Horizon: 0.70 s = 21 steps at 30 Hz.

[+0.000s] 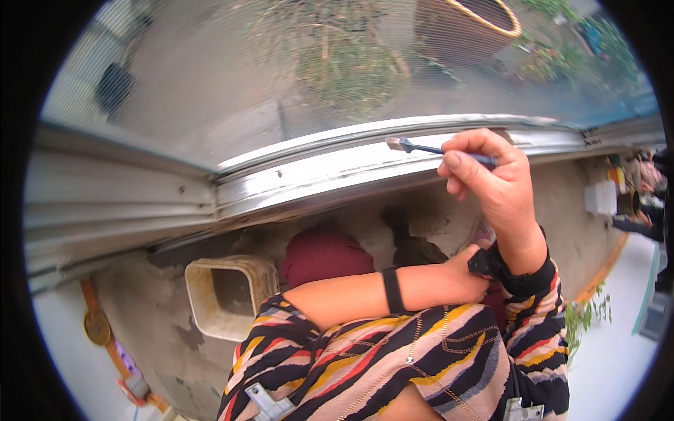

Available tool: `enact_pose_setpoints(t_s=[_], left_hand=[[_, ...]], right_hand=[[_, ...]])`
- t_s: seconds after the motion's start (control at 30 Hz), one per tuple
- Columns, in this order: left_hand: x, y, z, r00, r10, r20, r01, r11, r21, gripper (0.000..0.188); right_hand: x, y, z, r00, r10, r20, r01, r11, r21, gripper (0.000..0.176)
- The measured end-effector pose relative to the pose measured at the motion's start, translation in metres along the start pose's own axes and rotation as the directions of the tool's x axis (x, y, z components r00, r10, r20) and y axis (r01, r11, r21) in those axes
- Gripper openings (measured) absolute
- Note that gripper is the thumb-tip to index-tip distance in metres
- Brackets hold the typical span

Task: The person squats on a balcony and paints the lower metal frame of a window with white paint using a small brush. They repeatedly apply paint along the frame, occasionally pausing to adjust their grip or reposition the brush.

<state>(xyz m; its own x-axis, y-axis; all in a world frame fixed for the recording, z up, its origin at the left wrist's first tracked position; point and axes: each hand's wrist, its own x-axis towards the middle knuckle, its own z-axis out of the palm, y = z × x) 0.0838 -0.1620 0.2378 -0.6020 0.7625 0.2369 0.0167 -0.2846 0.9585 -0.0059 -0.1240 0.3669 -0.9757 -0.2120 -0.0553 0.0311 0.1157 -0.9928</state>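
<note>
My right hand [487, 171] holds a small brush with a dark blue handle [424, 149] between thumb and fingers. Its bristle end points left, just over the white metal door or window frame [316, 171]. Across my lap lies my left forearm, with a black band around it. My left hand [468, 279] rests near my right wrist and is partly hidden behind the black wrist strap; its fingers do not show clearly. Beyond the frame is a fine mesh or ribbed pane.
A white plastic bucket [231, 337] with murky liquid stands on the concrete floor at the left. Potted plants [347, 73] and a large brown pot [458, 31] are beyond the pane. At the far right are a white container [600, 198] and people.
</note>
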Motion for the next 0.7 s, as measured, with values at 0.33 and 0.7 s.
enact_pose_setpoints(t_s=[0.33, 0.7], left_hand=[[0.004, 0.008, -0.002, 0.878, -0.371, 0.304, 0.094, 0.754, 0.65, 0.026], [0.003, 0.036, -0.01, 0.764, -0.532, 0.366, 0.151, 0.698, 0.7, 0.038]], right_hand=[[0.033, -0.003, 0.069, 0.775, -0.464, 0.429, 0.621, 0.688, -0.376, 0.013], [0.056, 0.006, 0.141, 0.542, -0.658, 0.522, 0.84, 0.445, -0.311, 0.015]])
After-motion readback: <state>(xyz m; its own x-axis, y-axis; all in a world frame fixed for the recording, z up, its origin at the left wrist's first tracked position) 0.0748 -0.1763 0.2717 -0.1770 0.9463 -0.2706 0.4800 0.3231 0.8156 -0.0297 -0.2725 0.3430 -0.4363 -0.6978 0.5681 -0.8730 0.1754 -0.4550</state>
